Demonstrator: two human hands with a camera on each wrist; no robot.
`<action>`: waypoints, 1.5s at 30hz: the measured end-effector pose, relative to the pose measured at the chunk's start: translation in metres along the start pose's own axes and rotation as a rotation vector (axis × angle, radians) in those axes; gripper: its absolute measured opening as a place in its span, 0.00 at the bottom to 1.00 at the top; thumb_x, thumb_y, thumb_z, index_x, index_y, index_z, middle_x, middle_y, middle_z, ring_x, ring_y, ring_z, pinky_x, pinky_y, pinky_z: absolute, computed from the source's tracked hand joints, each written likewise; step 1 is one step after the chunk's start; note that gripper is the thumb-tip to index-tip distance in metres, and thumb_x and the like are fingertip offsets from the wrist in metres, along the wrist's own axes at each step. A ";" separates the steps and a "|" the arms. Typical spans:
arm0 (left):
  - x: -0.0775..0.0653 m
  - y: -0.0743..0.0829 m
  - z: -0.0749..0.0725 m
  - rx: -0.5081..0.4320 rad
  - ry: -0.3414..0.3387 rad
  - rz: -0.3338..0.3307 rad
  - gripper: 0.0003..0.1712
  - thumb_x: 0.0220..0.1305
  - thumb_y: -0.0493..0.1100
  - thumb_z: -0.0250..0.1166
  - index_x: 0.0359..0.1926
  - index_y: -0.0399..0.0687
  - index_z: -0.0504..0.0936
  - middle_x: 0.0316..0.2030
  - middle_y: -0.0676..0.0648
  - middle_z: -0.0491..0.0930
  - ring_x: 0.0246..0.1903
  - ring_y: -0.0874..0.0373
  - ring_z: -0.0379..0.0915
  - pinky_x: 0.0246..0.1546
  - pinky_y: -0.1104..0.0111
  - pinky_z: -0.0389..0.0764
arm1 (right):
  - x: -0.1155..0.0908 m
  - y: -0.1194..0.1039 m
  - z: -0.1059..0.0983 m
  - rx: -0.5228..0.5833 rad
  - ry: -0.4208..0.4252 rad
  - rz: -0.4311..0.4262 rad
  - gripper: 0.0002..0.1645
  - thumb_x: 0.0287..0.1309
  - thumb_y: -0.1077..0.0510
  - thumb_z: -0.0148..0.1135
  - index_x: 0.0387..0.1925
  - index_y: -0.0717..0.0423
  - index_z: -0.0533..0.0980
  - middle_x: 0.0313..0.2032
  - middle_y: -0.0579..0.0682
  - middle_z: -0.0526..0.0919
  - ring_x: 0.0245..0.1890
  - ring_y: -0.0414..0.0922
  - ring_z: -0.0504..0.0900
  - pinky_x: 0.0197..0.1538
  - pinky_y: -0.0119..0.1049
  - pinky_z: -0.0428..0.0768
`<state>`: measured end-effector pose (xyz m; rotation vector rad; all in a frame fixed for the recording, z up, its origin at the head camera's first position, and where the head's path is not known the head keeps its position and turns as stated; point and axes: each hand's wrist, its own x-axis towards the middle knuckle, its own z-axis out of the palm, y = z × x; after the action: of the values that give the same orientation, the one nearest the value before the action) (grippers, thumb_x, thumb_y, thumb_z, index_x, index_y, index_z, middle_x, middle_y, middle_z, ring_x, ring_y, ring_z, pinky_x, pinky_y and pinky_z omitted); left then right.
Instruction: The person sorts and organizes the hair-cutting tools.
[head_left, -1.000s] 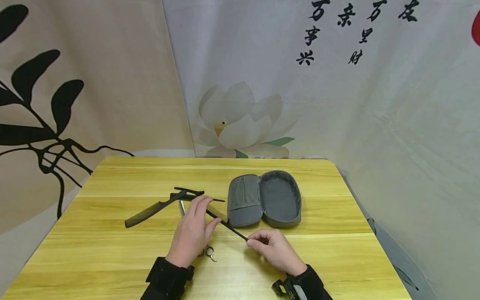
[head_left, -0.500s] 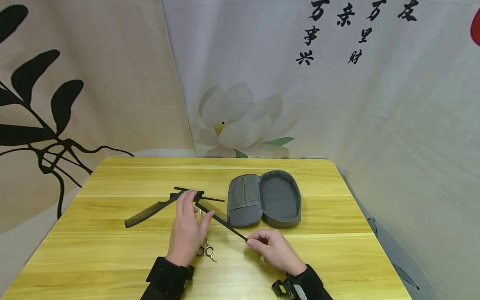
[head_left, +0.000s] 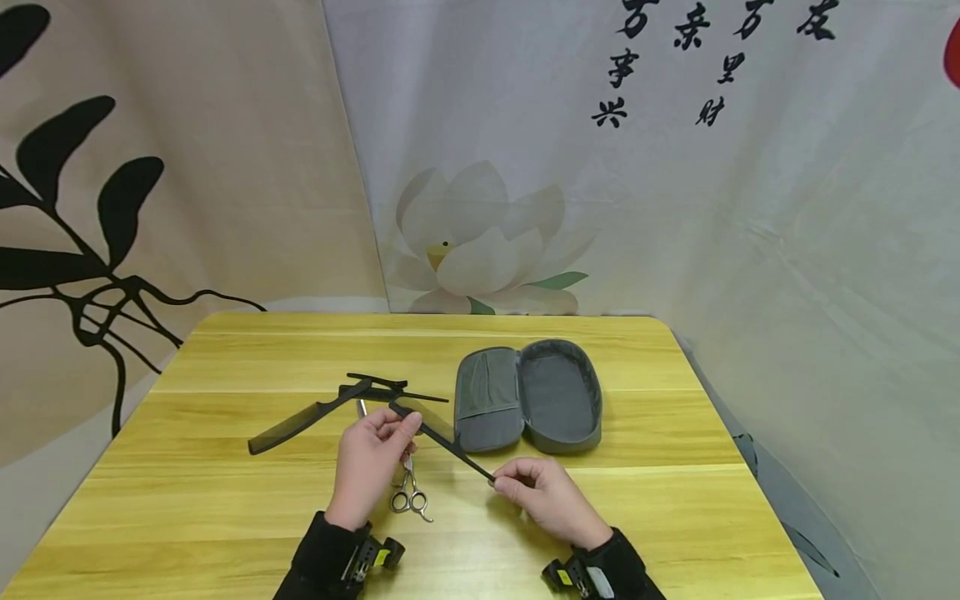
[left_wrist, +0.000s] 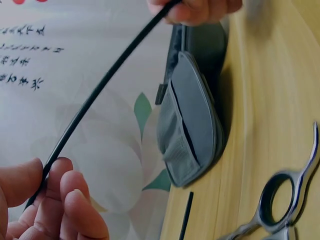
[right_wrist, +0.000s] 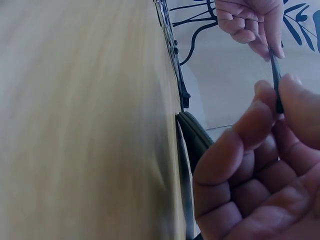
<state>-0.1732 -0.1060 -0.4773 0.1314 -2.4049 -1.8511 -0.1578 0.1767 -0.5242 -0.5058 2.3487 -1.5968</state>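
Observation:
A black comb point(head_left: 442, 440) is held slantwise above the table between both hands. My right hand point(head_left: 551, 500) pinches the tip of its slim handle between thumb and fingers. Near the toothed end, my left hand point(head_left: 367, 462) pinches the spine with thumb and fingertips. In the left wrist view the comb's dark edge point(left_wrist: 100, 87) runs up from the left fingers to the right hand. Silver scissors point(head_left: 408, 479) lie on the table beside and under the left hand, finger rings toward me; part of their blades is hidden by that hand.
An unzipped grey case point(head_left: 576, 443) lies open behind the hands, its pocketed lid point(head_left: 491, 398) folded to the left. Left of it, a wide comb point(head_left: 288, 428) and a thin-tailed comb point(head_left: 427, 397) overlap, with another slim black piece point(head_left: 367, 377) beside them. A printed cloth hangs behind the table.
My left hand has drawn back from the comb's far end, loosely spread at first, and now pinches its spine. The scissors' rings show more fully. My right hand keeps its place.

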 end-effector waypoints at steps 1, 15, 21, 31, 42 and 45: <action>0.000 0.000 0.000 -0.024 -0.006 -0.014 0.17 0.74 0.52 0.71 0.40 0.40 0.85 0.28 0.44 0.89 0.29 0.48 0.86 0.30 0.68 0.85 | 0.000 0.000 0.000 0.003 -0.003 0.000 0.11 0.74 0.53 0.67 0.48 0.55 0.88 0.38 0.53 0.88 0.31 0.32 0.78 0.35 0.26 0.78; -0.003 0.000 0.012 -0.130 -0.068 -0.046 0.18 0.73 0.51 0.71 0.40 0.37 0.86 0.31 0.48 0.90 0.27 0.57 0.81 0.29 0.70 0.83 | 0.001 0.000 0.002 0.045 -0.045 0.007 0.16 0.75 0.51 0.66 0.47 0.61 0.87 0.38 0.53 0.88 0.33 0.31 0.79 0.37 0.26 0.78; -0.005 0.001 0.018 -0.163 -0.081 -0.055 0.16 0.73 0.48 0.72 0.41 0.37 0.86 0.30 0.47 0.89 0.27 0.56 0.81 0.30 0.70 0.83 | 0.001 0.003 0.000 0.037 -0.052 0.025 0.18 0.75 0.48 0.66 0.46 0.60 0.88 0.36 0.42 0.85 0.32 0.31 0.78 0.37 0.26 0.79; -0.008 -0.001 0.028 -0.114 -0.171 -0.062 0.16 0.72 0.50 0.72 0.38 0.39 0.85 0.27 0.43 0.85 0.28 0.51 0.81 0.28 0.70 0.80 | 0.001 0.001 0.000 0.032 -0.050 0.004 0.16 0.74 0.50 0.67 0.46 0.60 0.88 0.39 0.49 0.90 0.33 0.31 0.80 0.37 0.27 0.80; -0.011 -0.009 0.038 0.030 -0.378 -0.017 0.20 0.72 0.53 0.72 0.49 0.40 0.87 0.37 0.45 0.86 0.33 0.58 0.78 0.30 0.72 0.78 | 0.000 -0.001 -0.001 0.021 0.043 -0.016 0.13 0.71 0.52 0.70 0.46 0.57 0.89 0.39 0.53 0.91 0.35 0.32 0.81 0.40 0.26 0.80; -0.011 -0.012 0.040 0.048 -0.411 -0.005 0.20 0.73 0.53 0.71 0.51 0.40 0.86 0.38 0.46 0.86 0.34 0.58 0.77 0.31 0.73 0.78 | 0.000 0.000 -0.004 0.023 0.058 -0.018 0.13 0.71 0.52 0.70 0.45 0.58 0.89 0.39 0.54 0.91 0.34 0.31 0.81 0.39 0.26 0.80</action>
<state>-0.1672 -0.0695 -0.4992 -0.2667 -2.7072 -1.9850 -0.1596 0.1802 -0.5225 -0.4829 2.3707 -1.6662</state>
